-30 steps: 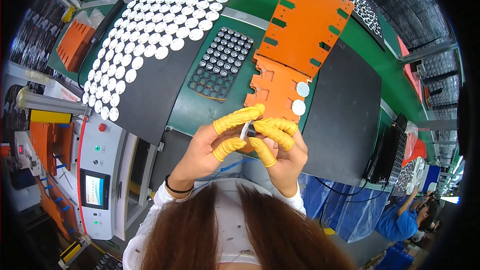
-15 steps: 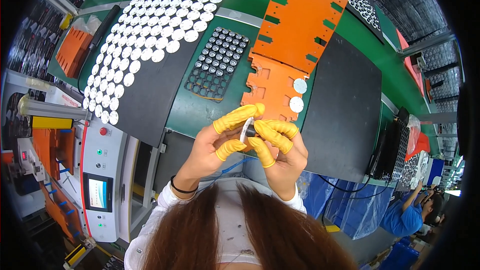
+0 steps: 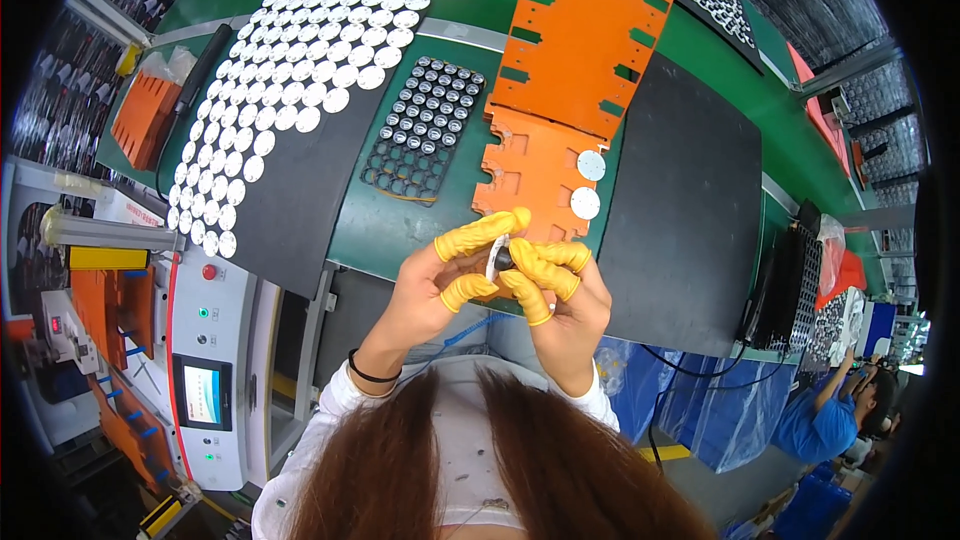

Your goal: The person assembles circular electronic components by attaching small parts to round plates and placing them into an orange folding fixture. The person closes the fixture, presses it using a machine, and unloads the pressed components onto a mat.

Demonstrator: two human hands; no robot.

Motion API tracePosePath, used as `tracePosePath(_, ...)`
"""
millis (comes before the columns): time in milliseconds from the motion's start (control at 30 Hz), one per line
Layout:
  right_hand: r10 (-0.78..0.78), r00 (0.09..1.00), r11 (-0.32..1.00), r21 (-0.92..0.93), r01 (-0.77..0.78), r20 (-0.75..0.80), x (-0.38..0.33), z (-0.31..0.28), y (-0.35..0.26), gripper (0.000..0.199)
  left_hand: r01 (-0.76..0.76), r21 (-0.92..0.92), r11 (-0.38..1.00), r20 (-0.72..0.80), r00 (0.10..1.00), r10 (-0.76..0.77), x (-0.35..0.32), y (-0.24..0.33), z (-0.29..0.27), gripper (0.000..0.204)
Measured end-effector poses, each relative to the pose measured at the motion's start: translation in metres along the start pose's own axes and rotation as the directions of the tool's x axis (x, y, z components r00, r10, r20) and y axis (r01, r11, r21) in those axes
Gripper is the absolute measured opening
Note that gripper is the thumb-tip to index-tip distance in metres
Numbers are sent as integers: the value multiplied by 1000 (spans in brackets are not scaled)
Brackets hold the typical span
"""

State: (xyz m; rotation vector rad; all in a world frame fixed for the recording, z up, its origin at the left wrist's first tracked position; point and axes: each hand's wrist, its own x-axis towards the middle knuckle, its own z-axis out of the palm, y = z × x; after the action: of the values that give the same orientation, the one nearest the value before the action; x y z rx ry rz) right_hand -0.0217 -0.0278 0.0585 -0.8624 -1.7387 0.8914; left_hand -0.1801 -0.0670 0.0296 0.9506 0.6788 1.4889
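Yellow finger cots cover the fingertips of both hands, held close together over the near edge of the green bench. My left hand [image 3: 415,292] pinches a white disc [image 3: 493,260], turned nearly edge-on, between fingers and thumb. Pressed to the disc's right face, a small round black part [image 3: 504,259] sits in the fingers of my right hand [image 3: 572,312]. Just beyond lies an orange fixture [image 3: 530,180] with recesses; two white discs [image 3: 591,165] rest along its right side. Its orange slotted plate [image 3: 588,40] extends away at the far end.
Rows of white discs cover much of a black mat [image 3: 300,190] at left. A black grid tray [image 3: 405,175] holds several small round parts. Another black mat [image 3: 685,210] lies at right. A control panel [image 3: 210,340] stands lower left; a person in blue [image 3: 815,425] is far right.
My view has shifted slightly, so the bench things appear a little further left. Both hands keep the disc and black part together; the black part shows slightly differently between the fingers.
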Motion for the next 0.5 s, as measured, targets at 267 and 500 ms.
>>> tracePosePath(267, -50, 998, 988, -148, 45, -30, -2, -11, 11, 29, 22, 14, 1000, 16, 1000, -22, 11, -19, 2, 53)
tracePosePath(500, 66, 995, 995, -75, -72, -70, -7, -14, 20, 27, 48, 93, 994, -53, 998, -44, 15, -30, 11, 52)
